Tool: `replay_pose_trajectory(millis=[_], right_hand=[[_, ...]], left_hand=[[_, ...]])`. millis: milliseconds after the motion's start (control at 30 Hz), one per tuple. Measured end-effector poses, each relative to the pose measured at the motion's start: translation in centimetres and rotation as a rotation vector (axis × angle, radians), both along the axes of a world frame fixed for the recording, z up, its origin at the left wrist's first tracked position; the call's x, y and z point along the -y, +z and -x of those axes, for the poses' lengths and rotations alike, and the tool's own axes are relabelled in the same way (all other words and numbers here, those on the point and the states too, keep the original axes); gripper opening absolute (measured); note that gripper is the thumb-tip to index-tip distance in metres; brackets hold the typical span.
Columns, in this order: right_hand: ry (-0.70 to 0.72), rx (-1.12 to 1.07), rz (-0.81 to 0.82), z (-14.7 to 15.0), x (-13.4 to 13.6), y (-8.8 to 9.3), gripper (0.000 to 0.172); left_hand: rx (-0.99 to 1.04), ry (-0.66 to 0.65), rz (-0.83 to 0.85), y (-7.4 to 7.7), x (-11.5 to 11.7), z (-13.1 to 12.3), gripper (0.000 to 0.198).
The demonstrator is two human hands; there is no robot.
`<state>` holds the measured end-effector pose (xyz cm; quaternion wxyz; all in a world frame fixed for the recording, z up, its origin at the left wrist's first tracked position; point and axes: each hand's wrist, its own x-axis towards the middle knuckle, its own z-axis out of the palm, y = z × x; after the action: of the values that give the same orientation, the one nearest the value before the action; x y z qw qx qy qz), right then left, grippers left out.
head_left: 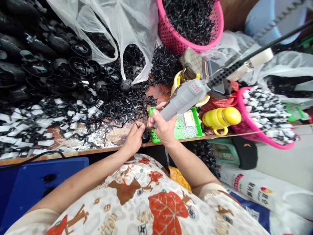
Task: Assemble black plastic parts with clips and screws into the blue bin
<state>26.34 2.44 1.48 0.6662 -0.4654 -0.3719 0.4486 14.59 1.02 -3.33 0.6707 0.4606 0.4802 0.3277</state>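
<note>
My right hand is wrapped round a grey electric screwdriver, which hangs from a black cord with a coiled spring and slants down toward my left hand. Its tip is hidden by my fingers. My left hand pinches a small black plastic part with a rounded end, just over the bench's front edge. Right beside my right hand sits a bright green tray with many small silvery screws and a paper label in it.
Black plastic strips and white-and-black pieces cover the wooden bench at left, below black round housings. Pink baskets of parts stand at the back and right. A yellow bottle lies right of the tray.
</note>
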Motion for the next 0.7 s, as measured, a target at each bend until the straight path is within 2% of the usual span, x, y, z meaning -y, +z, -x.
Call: replay_pose_trajectory(millis=[67,167,333,400,533,700], right_hand=[[0.015,0.006,0.025,-0.3,0.0,0.3,0.033],[0.011,0.060,0.023,-2.1,-0.6,0.8,0.035],[-0.277,0.221,-0.061,-6.6,-3.1,0.1,0.046],[-0.327,0.230,-0.036,-7.5,-3.9,-0.8,0.050],[-0.295,0.277,0.036,-7.4,-4.1,-2.0,0.040],[-0.245,0.316,0.077,-6.6,-3.6,-1.9,0.034]], left_hand=[[-0.039,-0.022,-0.030,0.1,0.0,0.1,0.019],[-0.035,-0.054,0.043,0.0,0.1,0.1,0.022],[0.008,-0.018,0.123,-0.2,0.2,0.0,0.025],[0.003,-0.012,0.140,0.0,0.2,0.0,0.025],[0.012,0.038,0.224,0.8,0.1,0.0,0.023],[0.081,0.071,0.294,1.2,-0.1,-0.2,0.028]])
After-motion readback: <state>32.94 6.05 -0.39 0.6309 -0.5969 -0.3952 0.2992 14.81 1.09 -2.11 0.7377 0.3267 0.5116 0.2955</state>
